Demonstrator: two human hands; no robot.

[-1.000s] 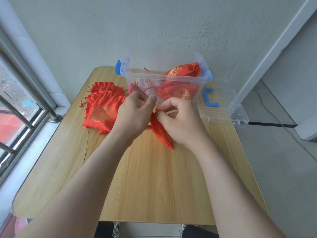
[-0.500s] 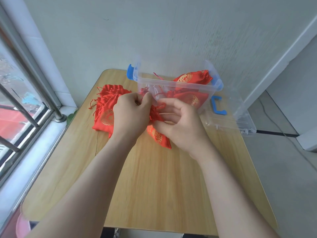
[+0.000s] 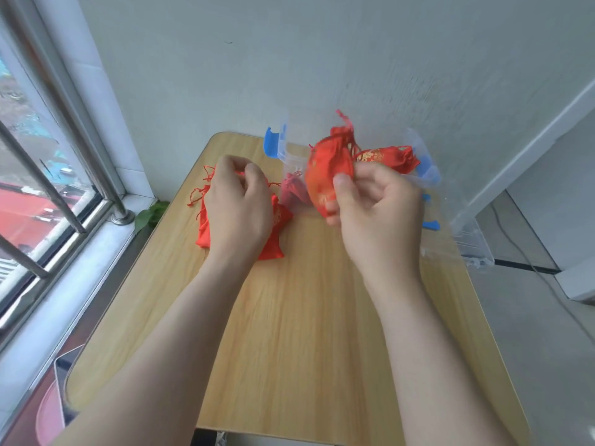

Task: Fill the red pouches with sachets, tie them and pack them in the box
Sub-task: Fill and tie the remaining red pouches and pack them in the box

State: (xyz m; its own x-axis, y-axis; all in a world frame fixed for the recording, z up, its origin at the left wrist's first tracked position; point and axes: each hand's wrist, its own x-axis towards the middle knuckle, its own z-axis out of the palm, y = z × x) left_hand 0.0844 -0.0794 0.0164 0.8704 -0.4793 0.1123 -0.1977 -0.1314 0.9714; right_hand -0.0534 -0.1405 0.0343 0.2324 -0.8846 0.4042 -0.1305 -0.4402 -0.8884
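- Two hands. The right hand [image 3: 376,204] pinches one red pouch [image 3: 325,172] with thumb and fingers. It is held up in front of the box [image 3: 286,152].
- The left hand [image 3: 238,204] is curled over a pile [image 3: 278,220] of red pouches on the table [image 3: 306,317]. I cannot tell if it holds a string, or how many pouches are in the pile.
- One box of clear hard plastic with blue clips [image 3: 272,144]. Two pouches show inside: a gold one [image 3: 389,157] and a dim one [image 3: 291,193] behind the wall.
- The pouches are soft shiny cloth with thin red strings.
- One clear lid [image 3: 473,249] lies just beside the box.
- The table is pale wood with round corners.
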